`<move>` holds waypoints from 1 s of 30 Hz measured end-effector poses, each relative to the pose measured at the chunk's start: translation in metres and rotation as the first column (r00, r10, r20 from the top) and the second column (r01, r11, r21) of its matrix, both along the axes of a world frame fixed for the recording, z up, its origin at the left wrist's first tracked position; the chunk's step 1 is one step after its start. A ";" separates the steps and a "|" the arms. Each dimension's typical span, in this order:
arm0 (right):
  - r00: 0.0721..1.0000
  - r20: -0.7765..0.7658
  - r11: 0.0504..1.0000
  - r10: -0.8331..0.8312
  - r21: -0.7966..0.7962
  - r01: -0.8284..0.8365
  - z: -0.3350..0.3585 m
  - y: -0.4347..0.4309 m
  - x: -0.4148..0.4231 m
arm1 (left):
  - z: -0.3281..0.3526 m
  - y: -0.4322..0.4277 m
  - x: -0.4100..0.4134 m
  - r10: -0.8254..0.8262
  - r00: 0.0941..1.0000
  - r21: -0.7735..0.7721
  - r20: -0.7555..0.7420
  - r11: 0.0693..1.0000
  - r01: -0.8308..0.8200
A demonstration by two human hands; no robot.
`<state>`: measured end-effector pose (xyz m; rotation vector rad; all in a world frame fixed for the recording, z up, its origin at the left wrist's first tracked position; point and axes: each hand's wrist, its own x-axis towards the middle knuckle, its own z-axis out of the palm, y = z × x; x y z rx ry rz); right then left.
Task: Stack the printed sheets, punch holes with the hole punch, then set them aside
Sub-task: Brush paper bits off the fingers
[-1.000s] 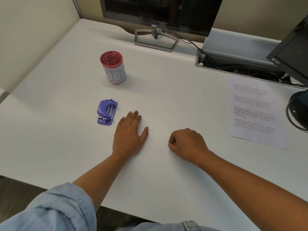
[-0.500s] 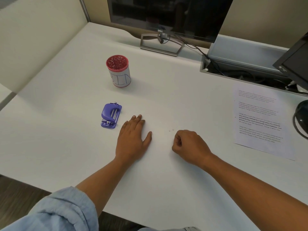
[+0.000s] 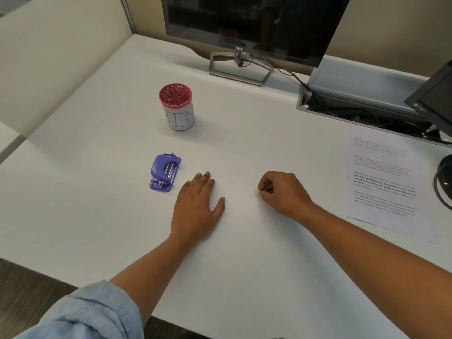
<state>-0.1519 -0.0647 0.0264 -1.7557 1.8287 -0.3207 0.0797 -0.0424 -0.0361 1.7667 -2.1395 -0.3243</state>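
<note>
Sheets (image 3: 384,182) of printed paper lie flat on the white desk (image 3: 97,192), well to the right of the purple hole punch (image 3: 164,172), with lines of text facing up and their far edge near the cable trough (image 3: 367,113) at the back of the desk. How many sheets there are cannot be told. The hole punch sits on the desk with nothing touching it. Just to the right of the hole punch, the left hand (image 3: 198,207) lies palm down on the desk, fingers straight and spread flat, grasping nothing. Farther right of the hole punch, between it and the sheets, the right hand (image 3: 283,192) rests with its fingers curled in and the thumb and forefinger pinched together close to the desk; whether they hold anything is too small to tell. A tiny white paper dot (image 3: 251,196) lies on the desk just beside those fingertips. Behind the hole punch stands a red mesh cup (image 3: 176,106) wrapped in a white label. Farther behind and to the right of the hole punch, a dark monitor (image 3: 256,23) stands on its stand.
</note>
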 end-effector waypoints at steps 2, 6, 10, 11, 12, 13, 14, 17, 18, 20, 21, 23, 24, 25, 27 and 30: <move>1.000 -0.013 1.000 0.019 -0.001 -0.019 -0.001 -0.003 0.001 | 0.000 0.000 0.000 -0.001 1.000 -0.001 0.002 1.000 0.001; 0.995 -0.066 0.997 0.071 -0.001 -0.071 0.000 -0.008 0.006 | 0.001 0.000 -0.001 0.002 1.000 0.003 0.001 1.000 -0.002; 0.951 -0.254 0.981 0.179 -0.023 -0.191 -0.001 -0.007 0.012 | -0.001 0.000 0.000 0.003 1.000 0.008 -0.008 1.000 -0.003; 0.934 -0.296 0.976 0.200 -0.028 -0.218 -0.002 -0.007 0.013 | -0.001 0.000 0.000 0.004 1.000 0.008 -0.006 1.000 -0.004; 0.920 -0.330 0.971 0.213 -0.034 -0.237 -0.002 -0.007 0.015 | -0.001 0.000 0.000 0.004 1.000 0.008 -0.005 1.000 -0.004; 0.905 -0.361 0.966 0.224 -0.038 -0.254 -0.003 -0.008 0.017 | 0.000 0.000 0.000 0.005 1.000 0.008 -0.005 1.000 -0.005; 0.891 -0.388 0.962 0.236 -0.037 -0.271 -0.003 -0.008 0.019 | 0.000 0.000 -0.001 0.005 1.000 0.008 -0.005 1.000 -0.005; 0.870 -0.415 0.955 0.266 -0.008 -0.296 -0.003 -0.011 0.022 | 0.000 0.000 0.000 0.005 1.000 0.013 -0.004 1.000 -0.005; 0.870 -0.411 0.955 0.273 0.006 -0.296 -0.004 -0.011 0.023 | 0.000 0.000 0.000 0.005 1.000 0.015 -0.002 1.000 -0.005; 0.872 -0.399 0.955 0.283 0.031 -0.296 -0.005 -0.012 0.024 | 0.000 -0.001 0.000 0.003 1.000 0.016 0.001 1.000 -0.003; 0.876 -0.387 0.954 0.289 0.043 -0.296 -0.005 -0.012 0.024 | 0.000 -0.001 0.000 0.003 1.000 0.013 0.000 1.000 -0.003; 0.897 -0.337 0.958 0.285 0.066 -0.280 -0.005 -0.013 0.022 | 0.000 -0.001 0.000 0.002 1.000 0.000 -0.001 1.000 -0.002; 0.920 -0.287 0.964 0.265 0.078 -0.254 -0.004 -0.013 0.021 | 0.000 -0.001 0.000 0.002 1.000 -0.006 -0.001 1.000 -0.002; 0.949 -0.220 0.973 0.228 0.089 -0.213 -0.003 -0.012 0.019 | 0.000 -0.001 -0.001 0.003 1.000 -0.010 -0.001 1.000 -0.003; 0.988 -0.087 0.988 0.127 0.095 -0.119 0.000 -0.013 0.016 | -0.001 -0.001 -0.001 0.005 1.000 -0.017 -0.001 1.000 -0.005; 0.997 -0.006 0.992 0.071 0.100 -0.070 0.005 -0.011 0.012 | 0.000 -0.001 -0.001 0.007 1.000 -0.022 -0.001 1.000 -0.007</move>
